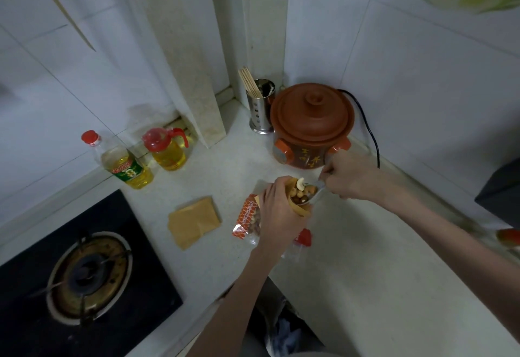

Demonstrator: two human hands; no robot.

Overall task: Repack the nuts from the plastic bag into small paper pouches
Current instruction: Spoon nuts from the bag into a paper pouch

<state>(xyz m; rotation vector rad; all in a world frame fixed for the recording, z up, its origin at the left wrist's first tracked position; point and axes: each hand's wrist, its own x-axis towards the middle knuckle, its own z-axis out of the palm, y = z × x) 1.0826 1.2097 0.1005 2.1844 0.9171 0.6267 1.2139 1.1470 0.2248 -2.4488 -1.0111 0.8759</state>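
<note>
Nuts [300,191] fill the mouth of the brown paper pouch [300,208] that your left hand [277,210] grips, fingers curled round its side, holding it above the pale counter [365,258] in front of the clay cooker [311,125]. Your right hand [351,177] pinches the handle of a metal spoon [315,194], whose bowl sits at the pouch's opening, touching the nuts; the handle is mostly covered by your fingers. Beneath your left hand lies the plastic bag [247,220], orange-printed at its left end and clear toward its right, with your wrist hiding its middle, so you cannot tell how full it is. A stack of flat paper pouches [194,221] lies just left of the bag, apart from it. Farther left stand two oil bottles [140,156] near the wall and the gas burner [87,275] on its black hob. A steel holder of chopsticks [260,106] touches the cooker. Bare counter stretches to your right, up to the wall's edge strip; the counter's front edge runs below your left forearm.
</note>
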